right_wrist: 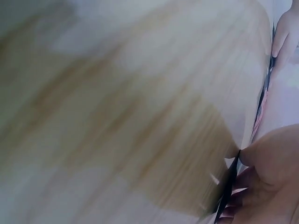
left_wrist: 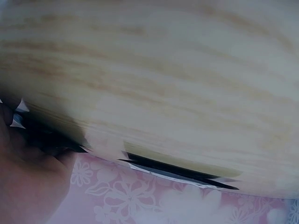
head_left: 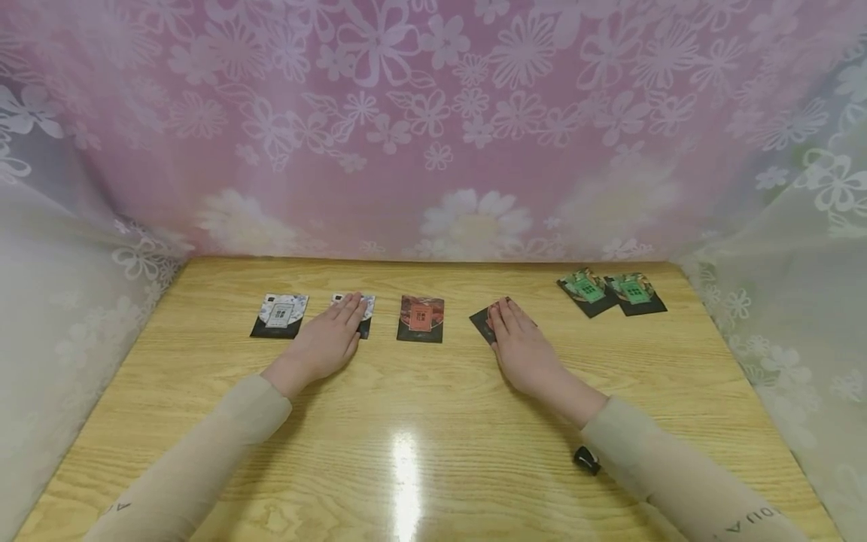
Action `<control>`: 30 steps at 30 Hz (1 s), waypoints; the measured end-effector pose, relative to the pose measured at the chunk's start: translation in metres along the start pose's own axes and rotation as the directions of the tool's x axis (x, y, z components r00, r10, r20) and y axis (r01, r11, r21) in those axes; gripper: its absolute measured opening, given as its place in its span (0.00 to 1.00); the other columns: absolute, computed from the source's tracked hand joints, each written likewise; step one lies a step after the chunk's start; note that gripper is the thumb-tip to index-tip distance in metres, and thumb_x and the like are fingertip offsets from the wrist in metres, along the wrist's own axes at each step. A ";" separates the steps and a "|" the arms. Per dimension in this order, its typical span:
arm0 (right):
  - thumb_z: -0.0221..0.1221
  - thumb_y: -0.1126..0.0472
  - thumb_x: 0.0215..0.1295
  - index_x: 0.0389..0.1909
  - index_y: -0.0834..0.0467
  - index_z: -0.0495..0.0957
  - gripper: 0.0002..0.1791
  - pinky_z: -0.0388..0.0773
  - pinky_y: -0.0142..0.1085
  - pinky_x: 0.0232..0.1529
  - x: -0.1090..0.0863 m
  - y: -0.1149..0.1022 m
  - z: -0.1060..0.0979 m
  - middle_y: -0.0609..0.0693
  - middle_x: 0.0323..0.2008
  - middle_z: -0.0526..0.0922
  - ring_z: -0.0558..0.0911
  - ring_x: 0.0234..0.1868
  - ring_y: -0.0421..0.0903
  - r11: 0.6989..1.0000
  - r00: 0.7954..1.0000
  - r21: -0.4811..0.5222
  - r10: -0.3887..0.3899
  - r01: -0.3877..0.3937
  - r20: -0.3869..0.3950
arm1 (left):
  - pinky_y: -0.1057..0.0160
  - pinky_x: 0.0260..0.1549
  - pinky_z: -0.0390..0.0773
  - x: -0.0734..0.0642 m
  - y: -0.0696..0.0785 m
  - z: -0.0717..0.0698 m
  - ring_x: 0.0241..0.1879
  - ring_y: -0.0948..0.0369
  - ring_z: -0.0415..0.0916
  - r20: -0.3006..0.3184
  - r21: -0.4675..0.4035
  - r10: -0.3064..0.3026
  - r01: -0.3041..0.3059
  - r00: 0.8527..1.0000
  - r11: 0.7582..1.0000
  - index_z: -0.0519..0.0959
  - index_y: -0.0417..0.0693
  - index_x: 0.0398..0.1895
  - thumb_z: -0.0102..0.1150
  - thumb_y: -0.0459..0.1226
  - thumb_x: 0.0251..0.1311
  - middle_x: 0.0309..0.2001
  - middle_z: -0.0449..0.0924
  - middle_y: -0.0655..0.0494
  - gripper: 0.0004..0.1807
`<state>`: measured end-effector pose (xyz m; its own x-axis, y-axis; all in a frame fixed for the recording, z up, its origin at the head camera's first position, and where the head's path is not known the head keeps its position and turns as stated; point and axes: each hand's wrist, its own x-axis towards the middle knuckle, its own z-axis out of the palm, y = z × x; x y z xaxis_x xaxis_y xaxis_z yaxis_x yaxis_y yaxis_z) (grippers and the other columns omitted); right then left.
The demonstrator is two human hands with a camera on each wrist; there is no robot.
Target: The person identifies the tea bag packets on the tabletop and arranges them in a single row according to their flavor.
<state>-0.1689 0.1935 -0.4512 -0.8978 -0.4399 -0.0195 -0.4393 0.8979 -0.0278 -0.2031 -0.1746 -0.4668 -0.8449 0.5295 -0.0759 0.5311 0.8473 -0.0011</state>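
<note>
Straight fingers of my left hand (head_left: 328, 336) lie over a white-and-black packet (head_left: 366, 328), covering much of it. A matching white-and-black packet (head_left: 279, 316) lies just to its left. My right hand (head_left: 524, 348) rests its extended fingers on a red-and-black packet (head_left: 482, 322), which sits at a slant and is mostly hidden. Between the hands, another red-and-black packet (head_left: 421, 318) lies flat. In the right wrist view, the thin dark edge of the packet (right_wrist: 229, 186) shows under the palm and fingers.
At the back right, two green-and-black packets (head_left: 588, 292) (head_left: 635, 292) overlap slightly. A small black object (head_left: 586, 460) lies beside the right sleeve. Floral curtains (head_left: 433, 150) hang behind the wooden table (head_left: 339, 467) and along both sides.
</note>
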 end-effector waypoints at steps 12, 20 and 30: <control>0.47 0.61 0.83 0.82 0.71 0.55 0.33 0.56 0.57 0.86 0.007 0.018 0.006 0.70 0.83 0.54 0.54 0.85 0.66 0.989 0.993 0.093 -0.118 0.115 0.027 | 0.45 0.85 0.56 0.001 0.000 -0.001 0.85 0.42 0.50 0.008 -0.016 -0.007 0.008 1.000 1.000 0.52 0.33 0.84 0.41 0.43 0.84 0.85 0.49 0.35 0.35; 0.44 0.64 0.81 0.83 0.66 0.55 0.33 0.55 0.55 0.87 0.009 0.027 0.005 0.64 0.85 0.53 0.53 0.86 0.61 0.971 0.973 0.110 -0.221 0.213 0.062 | 0.45 0.84 0.57 0.001 0.000 0.000 0.85 0.42 0.51 0.011 -0.010 -0.005 0.005 1.000 1.000 0.52 0.33 0.84 0.41 0.43 0.84 0.85 0.49 0.35 0.35; 0.46 0.68 0.78 0.83 0.65 0.56 0.34 0.56 0.56 0.86 0.008 0.035 0.000 0.64 0.84 0.54 0.56 0.85 0.62 0.944 0.945 0.101 -0.320 0.313 0.065 | 0.45 0.84 0.58 0.001 -0.001 0.001 0.85 0.42 0.51 -0.001 -0.011 -0.001 0.001 1.000 1.000 0.53 0.34 0.84 0.42 0.43 0.84 0.85 0.50 0.36 0.35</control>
<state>-0.1918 0.2217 -0.4527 -0.7061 -0.7042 -0.0746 -0.6928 0.7087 -0.1333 -0.2039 -0.1750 -0.4677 -0.8456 0.5286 -0.0746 0.5294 0.8483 0.0103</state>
